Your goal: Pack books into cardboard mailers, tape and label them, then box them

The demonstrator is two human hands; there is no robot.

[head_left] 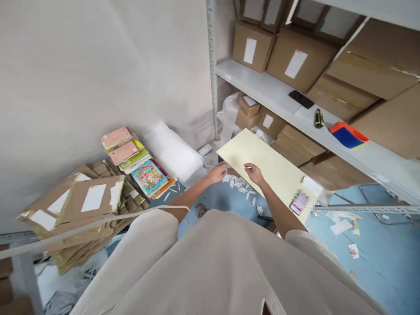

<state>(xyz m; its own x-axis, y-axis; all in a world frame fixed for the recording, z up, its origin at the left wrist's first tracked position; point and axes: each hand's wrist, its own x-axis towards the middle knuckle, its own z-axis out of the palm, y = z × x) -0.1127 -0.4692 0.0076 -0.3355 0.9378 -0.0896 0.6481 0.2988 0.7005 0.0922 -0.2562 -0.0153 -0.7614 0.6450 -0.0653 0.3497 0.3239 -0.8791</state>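
Observation:
My left hand is in the air by the left edge of a pale yellow tabletop. Its fingers are loosely bent, and I see nothing in them. Over the tabletop's near edge, my right hand has its fingers half curled and apart from the thumb, with no object between them. A phone with a lit screen lies at the tabletop's right end, near my right forearm. Paper scraps litter the blue floor below my hands.
Flattened cardboard boxes, colourful books and a white wrapped bundle are on the left. A metal shelf at right carries cartons, a dark phone, a black-and-yellow roll and a blue-and-red item.

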